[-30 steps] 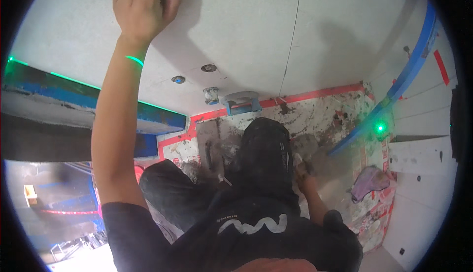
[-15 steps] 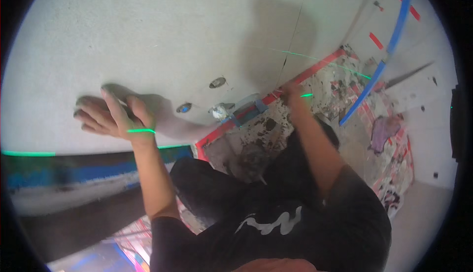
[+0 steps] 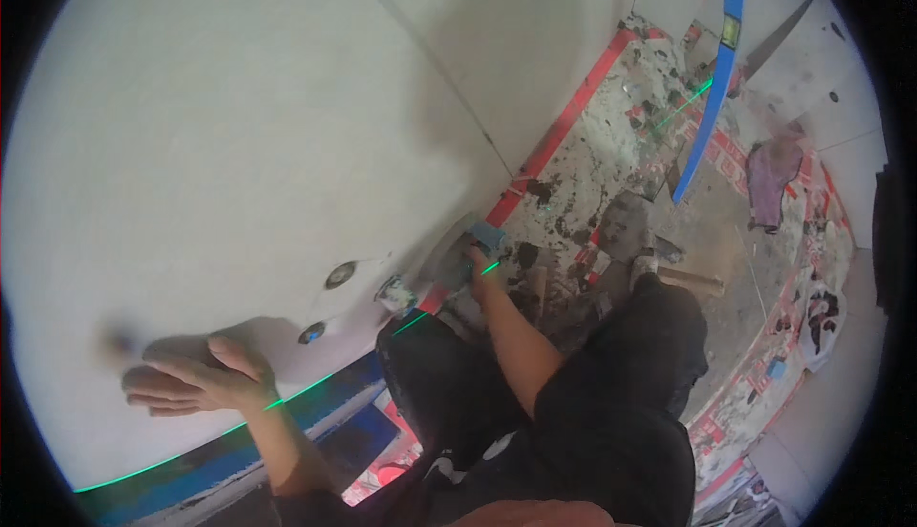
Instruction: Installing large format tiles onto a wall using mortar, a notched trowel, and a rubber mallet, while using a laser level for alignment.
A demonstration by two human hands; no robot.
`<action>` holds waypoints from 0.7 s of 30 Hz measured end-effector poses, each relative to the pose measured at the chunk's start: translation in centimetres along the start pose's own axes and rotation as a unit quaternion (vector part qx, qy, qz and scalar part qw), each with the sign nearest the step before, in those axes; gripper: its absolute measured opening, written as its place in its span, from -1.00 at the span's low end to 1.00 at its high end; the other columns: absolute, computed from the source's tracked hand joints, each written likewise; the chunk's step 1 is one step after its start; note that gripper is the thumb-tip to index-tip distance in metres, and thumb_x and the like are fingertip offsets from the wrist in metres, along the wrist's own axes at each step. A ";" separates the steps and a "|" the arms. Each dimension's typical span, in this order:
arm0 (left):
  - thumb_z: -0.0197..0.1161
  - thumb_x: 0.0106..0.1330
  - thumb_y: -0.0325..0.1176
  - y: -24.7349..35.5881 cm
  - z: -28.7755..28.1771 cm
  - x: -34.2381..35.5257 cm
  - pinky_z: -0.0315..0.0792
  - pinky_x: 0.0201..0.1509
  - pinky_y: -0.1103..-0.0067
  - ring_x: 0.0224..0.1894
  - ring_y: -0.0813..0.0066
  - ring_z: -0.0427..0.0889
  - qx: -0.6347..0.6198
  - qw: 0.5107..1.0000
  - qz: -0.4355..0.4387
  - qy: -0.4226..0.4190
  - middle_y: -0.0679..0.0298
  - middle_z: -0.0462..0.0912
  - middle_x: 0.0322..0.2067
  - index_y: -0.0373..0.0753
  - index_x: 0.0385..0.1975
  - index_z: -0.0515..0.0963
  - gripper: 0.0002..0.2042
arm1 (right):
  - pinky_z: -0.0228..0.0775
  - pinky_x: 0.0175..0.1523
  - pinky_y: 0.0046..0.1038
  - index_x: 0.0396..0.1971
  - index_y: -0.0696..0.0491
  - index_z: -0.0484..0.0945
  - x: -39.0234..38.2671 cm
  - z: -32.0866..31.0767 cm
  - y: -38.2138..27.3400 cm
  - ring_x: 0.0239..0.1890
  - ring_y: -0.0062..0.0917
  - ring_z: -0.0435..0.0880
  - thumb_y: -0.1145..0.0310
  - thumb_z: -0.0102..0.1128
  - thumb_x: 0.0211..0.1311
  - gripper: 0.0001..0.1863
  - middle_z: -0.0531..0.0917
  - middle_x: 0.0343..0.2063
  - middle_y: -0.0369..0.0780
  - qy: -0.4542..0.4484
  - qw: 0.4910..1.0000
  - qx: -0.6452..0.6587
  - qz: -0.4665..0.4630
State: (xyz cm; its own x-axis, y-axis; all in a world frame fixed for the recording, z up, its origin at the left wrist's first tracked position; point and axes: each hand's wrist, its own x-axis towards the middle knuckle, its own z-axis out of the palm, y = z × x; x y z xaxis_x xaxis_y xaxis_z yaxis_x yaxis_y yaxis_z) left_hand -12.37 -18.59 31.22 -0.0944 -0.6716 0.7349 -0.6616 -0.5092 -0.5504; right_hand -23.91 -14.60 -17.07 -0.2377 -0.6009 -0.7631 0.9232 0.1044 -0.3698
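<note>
My left hand (image 3: 205, 384) lies open against the pale wall (image 3: 239, 126), fingers stretched out beside its shadow, with a green laser line across the wrist. My right hand (image 3: 480, 264) is at the wall's base, fingers closed on a grey-and-blue tool (image 3: 454, 252) beside the red tape (image 3: 564, 126); its fingertips are partly hidden. Between the hands, the wall bears two recessed round fittings (image 3: 339, 275) and a protruding metal fitting (image 3: 395, 294). My bent legs in dark trousers (image 3: 650, 346) are below.
A long blue strip (image 3: 707, 126) stands diagonally at the right. A purple cloth (image 3: 769, 183), a grey lump (image 3: 626, 221) and debris lie on the marked protective floor sheet (image 3: 592, 155). A blue-edged dark ledge (image 3: 334, 398) runs along the lower left. A tiled surface (image 3: 841, 97) borders the right.
My left hand has come down the wall, fingers spreading sideways. My right hand has moved from beside my knee up to the grey-and-blue tool. The view has swung round.
</note>
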 end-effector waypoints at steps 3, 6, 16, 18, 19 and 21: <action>-0.14 0.53 0.15 5.4 -5.4 1.9 -0.44 0.52 -0.08 0.58 -0.25 -0.24 0.338 0.901 -0.006 -0.271 -0.18 -0.05 0.52 -0.25 0.51 0.12 -0.28 | 0.50 -0.11 -0.25 0.00 0.00 0.56 2.3 -0.8 0.0 -0.20 -0.35 0.62 0.22 0.34 0.16 -0.59 0.64 -0.19 -0.21 0.002 0.990 0.115 0.077; -0.18 0.53 0.13 5.0 -6.0 4.1 -0.45 0.53 -0.07 0.58 -0.24 -0.22 0.419 0.883 -0.041 -0.210 -0.18 -0.05 0.52 -0.23 0.52 0.12 -0.29 | 0.51 -0.18 -0.26 -0.08 0.07 0.58 -2.0 5.5 -1.2 -0.29 -0.37 0.61 0.32 0.28 0.17 -0.68 0.65 -0.28 -0.20 0.052 0.990 0.081 0.105; -0.24 0.54 0.10 9.2 -7.4 4.5 -0.45 0.53 -0.05 0.58 -0.23 -0.24 0.479 0.841 -0.050 -0.247 -0.22 -0.07 0.52 -0.30 0.52 0.08 -0.29 | 0.39 -0.04 -0.32 -0.07 -0.11 0.51 -3.4 5.6 -7.4 -0.21 -0.49 0.51 0.41 0.21 0.18 -0.71 0.53 -0.26 -0.33 0.100 0.992 0.027 0.075; -0.24 0.54 0.10 9.3 -7.9 4.9 -0.46 0.53 -0.06 0.58 -0.24 -0.23 0.489 0.831 -0.054 -0.258 -0.23 -0.07 0.52 -0.31 0.52 0.07 -0.29 | 0.40 -0.02 -0.31 -0.09 -0.12 0.50 -3.3 6.6 -7.2 -0.22 -0.50 0.50 0.40 0.20 0.20 -0.73 0.53 -0.26 -0.33 0.098 0.991 0.029 0.085; -0.24 0.54 0.10 9.0 -8.2 4.9 -0.46 0.53 -0.06 0.57 -0.25 -0.22 0.501 0.826 -0.056 -0.253 -0.22 -0.06 0.51 -0.31 0.51 0.08 -0.29 | 0.40 -0.01 -0.30 -0.10 -0.12 0.49 -3.5 6.6 -7.1 -0.23 -0.50 0.49 0.39 0.19 0.22 -0.75 0.53 -0.26 -0.33 0.102 0.990 0.028 0.093; -0.24 0.54 0.10 8.8 -8.5 5.1 -0.47 0.53 -0.06 0.57 -0.25 -0.20 0.511 0.820 -0.066 -0.248 -0.22 -0.06 0.51 -0.31 0.51 0.08 -0.29 | 0.40 0.00 -0.31 -0.12 -0.13 0.47 -1.5 5.4 -5.2 -0.23 -0.52 0.49 0.37 0.19 0.24 -0.78 0.52 -0.27 -0.34 0.070 0.996 0.010 0.055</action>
State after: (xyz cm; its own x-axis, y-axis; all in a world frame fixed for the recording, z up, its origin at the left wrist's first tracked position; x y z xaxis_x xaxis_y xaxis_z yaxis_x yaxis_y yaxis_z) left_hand -25.01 -21.95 33.48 0.4105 -0.5812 0.7026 0.3514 -0.6102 -0.7101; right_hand -26.71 -18.51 -11.11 -0.1728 -0.4703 -0.8654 0.9517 0.1467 -0.2697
